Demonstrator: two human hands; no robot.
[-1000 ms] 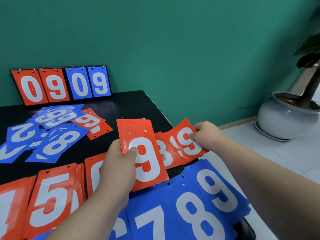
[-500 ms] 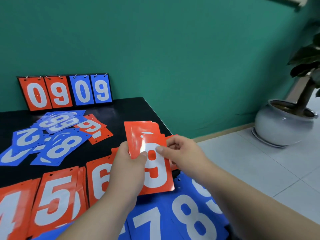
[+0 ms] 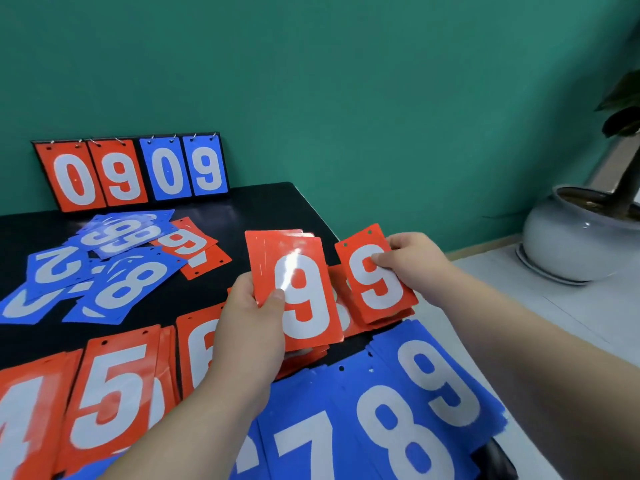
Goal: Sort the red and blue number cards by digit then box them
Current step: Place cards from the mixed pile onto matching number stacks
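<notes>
Two hands, apart, each clamped on red cards: my left hand [image 3: 249,327] gripped the red 9 stack [image 3: 304,296] above the surface [image 3: 277,209]; my right hand [image 3: 414,261] pinched a red 9 card [image 3: 377,289] just beside it. Squaring that card's edges to the stack before release would, I judged, keep the digit pile tidy.

Red 9 stack [image 3: 301,271] in left hand [image 3: 249,327], another red 9 card [image 3: 377,289] in right hand [image 3: 419,265]
</notes>
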